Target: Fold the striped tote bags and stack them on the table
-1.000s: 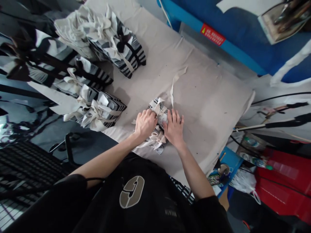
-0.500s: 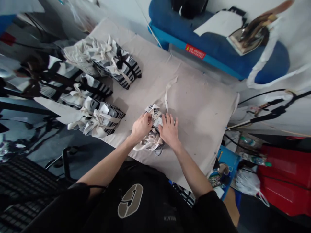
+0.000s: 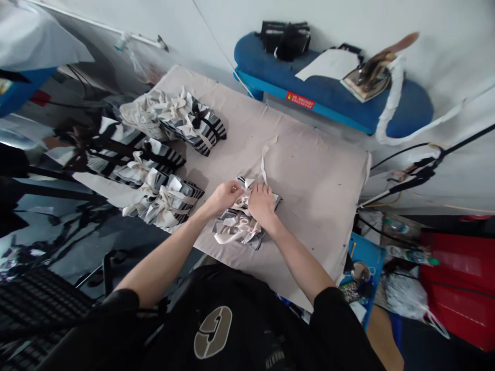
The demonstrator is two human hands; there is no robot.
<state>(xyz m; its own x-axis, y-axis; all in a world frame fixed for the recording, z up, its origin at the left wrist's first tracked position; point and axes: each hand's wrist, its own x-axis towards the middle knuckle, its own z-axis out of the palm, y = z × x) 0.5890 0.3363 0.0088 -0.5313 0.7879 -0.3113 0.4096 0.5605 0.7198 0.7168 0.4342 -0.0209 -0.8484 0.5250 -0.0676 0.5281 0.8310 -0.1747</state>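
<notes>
A folded striped fabric bundle [image 3: 242,226] with cream ties lies near the front edge of the cloth-covered table [image 3: 305,175]. My right hand [image 3: 262,202] rests flat on the bundle's upper part, fingers stretched out. At the bundle's left side my left hand [image 3: 226,196] is closed, thumb and fingers pinched together beside a cream tie; whether the tie is between them is too small to tell. Beyond the bundle, a loose cream fabric strip [image 3: 264,159] lies on the table.
Several tied striped bundles [image 3: 176,201] stand along the table's left side. Behind the table, a blue ironing board [image 3: 266,77] holds an iron [image 3: 365,82] with a white-wrapped hose. A blue tray [image 3: 367,257] of small items sits right, near a red object [image 3: 460,283].
The view has tilted up a little. My right hand has moved from the bundle's right side onto its top, and my left hand has drawn slightly off the bundle, pinching.
</notes>
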